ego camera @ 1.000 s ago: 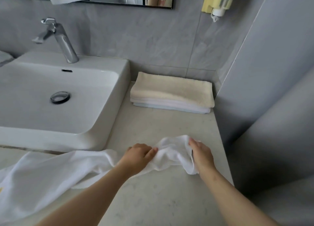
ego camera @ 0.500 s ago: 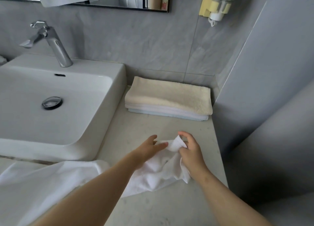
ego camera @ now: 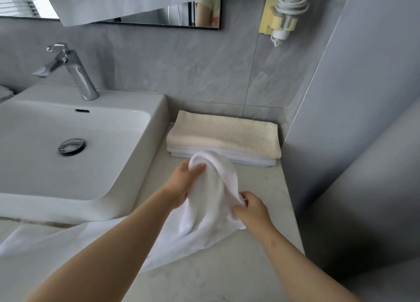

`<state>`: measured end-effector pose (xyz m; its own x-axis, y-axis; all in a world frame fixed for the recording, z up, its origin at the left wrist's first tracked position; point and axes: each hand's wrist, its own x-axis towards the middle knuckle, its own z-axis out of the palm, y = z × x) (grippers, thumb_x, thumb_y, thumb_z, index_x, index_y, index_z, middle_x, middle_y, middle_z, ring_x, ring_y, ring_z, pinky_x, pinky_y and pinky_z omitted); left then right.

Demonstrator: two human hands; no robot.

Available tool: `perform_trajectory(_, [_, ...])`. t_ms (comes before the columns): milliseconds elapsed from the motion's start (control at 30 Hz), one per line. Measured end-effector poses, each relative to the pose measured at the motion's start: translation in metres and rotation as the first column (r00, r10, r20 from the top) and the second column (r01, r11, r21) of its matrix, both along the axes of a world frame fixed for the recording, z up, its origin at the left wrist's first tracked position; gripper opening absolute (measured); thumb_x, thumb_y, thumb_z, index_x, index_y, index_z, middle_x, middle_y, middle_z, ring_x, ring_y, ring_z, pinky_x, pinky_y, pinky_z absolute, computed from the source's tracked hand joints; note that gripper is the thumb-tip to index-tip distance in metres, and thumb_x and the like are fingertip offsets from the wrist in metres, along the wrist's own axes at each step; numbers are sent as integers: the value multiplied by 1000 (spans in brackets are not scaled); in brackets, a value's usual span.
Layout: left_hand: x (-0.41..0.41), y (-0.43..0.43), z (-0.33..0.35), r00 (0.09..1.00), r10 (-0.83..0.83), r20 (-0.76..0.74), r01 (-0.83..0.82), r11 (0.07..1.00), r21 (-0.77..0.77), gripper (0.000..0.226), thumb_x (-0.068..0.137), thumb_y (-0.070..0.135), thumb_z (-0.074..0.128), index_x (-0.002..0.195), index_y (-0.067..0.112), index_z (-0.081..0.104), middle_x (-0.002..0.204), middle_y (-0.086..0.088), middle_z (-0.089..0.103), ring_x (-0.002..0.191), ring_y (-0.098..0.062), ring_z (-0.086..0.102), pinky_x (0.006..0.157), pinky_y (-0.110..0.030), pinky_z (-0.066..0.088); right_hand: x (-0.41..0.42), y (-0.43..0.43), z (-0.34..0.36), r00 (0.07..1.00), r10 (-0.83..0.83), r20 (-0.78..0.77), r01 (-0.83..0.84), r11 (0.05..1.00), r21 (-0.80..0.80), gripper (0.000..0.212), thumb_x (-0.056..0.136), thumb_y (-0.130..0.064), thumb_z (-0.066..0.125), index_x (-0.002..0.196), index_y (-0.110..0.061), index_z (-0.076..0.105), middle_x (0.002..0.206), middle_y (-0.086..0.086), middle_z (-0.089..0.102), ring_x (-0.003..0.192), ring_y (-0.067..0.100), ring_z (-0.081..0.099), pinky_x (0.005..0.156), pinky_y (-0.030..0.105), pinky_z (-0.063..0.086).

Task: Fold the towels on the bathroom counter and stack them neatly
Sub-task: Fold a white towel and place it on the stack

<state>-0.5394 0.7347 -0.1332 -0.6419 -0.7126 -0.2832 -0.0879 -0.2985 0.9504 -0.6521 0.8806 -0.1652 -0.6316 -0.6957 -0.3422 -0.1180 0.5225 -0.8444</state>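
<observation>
Pale stone counter carries a white sink along its left side. The basin shows a chrome drain at its bottom, and a chrome faucet stands on its rear rim.

White towel: unfolded, running from the counter's front left edge to the middle, where one end is raised off the surface.

Stack of folded towels: cream towel on top, at the counter's rear right corner against the wall.

Left hand: fingers curled round the raised end, just in front of the stack.

Right hand: fingers pinching a lower fold, near the right edge.

Change from half a second earlier: the hands, then close together at one low corner, are now apart. The left is higher and nearer the stack, and the towel humps up between them.
</observation>
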Motion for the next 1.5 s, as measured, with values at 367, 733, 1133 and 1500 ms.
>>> perform_trajectory(367, [3,-18,41,974,206,-91,-213,974,-73,10,90,8,56,100,8,52,93,-11,58,79,-22,57,69,-33,49,-14,-9,38,954,-280,-103,236,920,-312,24,100,-23,41,78,-19,50,76,-2,52,71,14,50,59,24,37])
perform_trajectory(733, [1,-15,89,998,-51,-44,55,994,93,35,84,35,65,110,12,66,94,-5,73,84,-20,70,71,-32,55,-31,-26,106,874,-428,-231,202,751,-629,42,95,-19,52,56,-26,38,49,-18,47,52,1,42,51,13,32])
perform_trajectory(1133, [-8,-46,166,888,394,-239,-435,886,-157,18,91,24,59,107,15,56,86,0,62,82,-21,60,79,-35,47,-41,-47,199,812,107,-574,-199,975,-99,25,80,-24,72,99,-10,66,99,6,68,93,23,63,74,27,47])
perform_trajectory(1500, [12,-60,186,836,547,34,-385,630,-674,13,79,23,64,69,26,57,90,-8,62,87,-31,58,75,-38,50,-55,-46,190,742,-302,-598,236,953,-189,26,97,-29,38,101,-17,61,108,10,62,99,35,56,74,32,41])
